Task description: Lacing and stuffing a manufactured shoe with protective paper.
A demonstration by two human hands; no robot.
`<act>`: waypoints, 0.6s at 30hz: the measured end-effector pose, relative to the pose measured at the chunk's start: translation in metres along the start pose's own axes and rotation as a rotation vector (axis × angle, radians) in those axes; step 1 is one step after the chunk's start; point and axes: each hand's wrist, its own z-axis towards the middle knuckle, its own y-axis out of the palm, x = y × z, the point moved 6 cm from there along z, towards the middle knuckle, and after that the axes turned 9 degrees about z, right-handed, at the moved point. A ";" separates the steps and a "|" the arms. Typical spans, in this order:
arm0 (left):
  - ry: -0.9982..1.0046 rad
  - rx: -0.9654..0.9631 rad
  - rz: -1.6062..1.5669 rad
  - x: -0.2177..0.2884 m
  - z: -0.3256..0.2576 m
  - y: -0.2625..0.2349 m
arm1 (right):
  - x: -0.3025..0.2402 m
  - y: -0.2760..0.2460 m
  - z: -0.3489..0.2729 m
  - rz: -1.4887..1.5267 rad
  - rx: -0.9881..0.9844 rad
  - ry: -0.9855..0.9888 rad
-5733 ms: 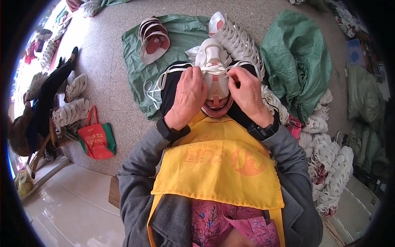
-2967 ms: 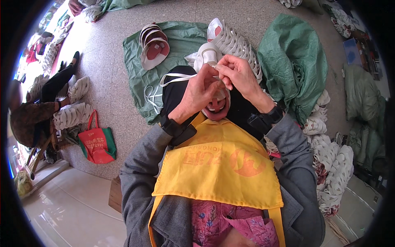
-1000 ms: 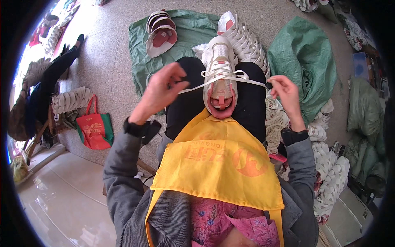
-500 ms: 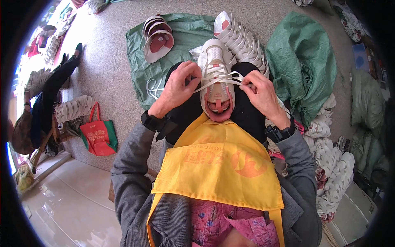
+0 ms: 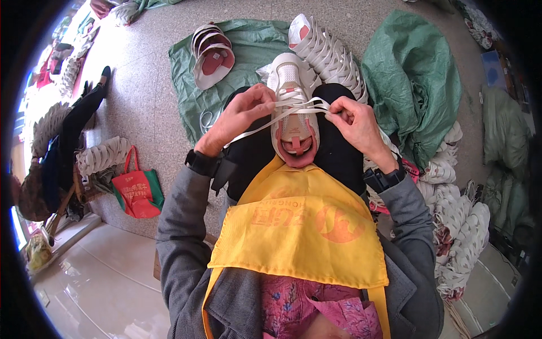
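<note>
Here both hands, left (image 5: 240,116) and right (image 5: 357,121), pinch a white lace (image 5: 282,116) over a sneaker (image 5: 293,107), beside stacked shoe uppers (image 5: 330,53).

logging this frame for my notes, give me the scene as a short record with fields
setting: person seated over a speckled stone floor, yellow apron on the lap
shoe: white shoe with pink lining, resting on the knees, toe pointing away
left hand: left hand pinching the white lace beside the shoe
right hand: right hand pinching the lace on the other side
lace: drawn across the shoe top between both hands
nearby: green sack, row of white shoes, red bag
</note>
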 end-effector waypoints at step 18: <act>0.016 0.194 0.659 0.009 0.011 0.007 | 0.047 -0.026 -0.017 0.649 -0.193 0.475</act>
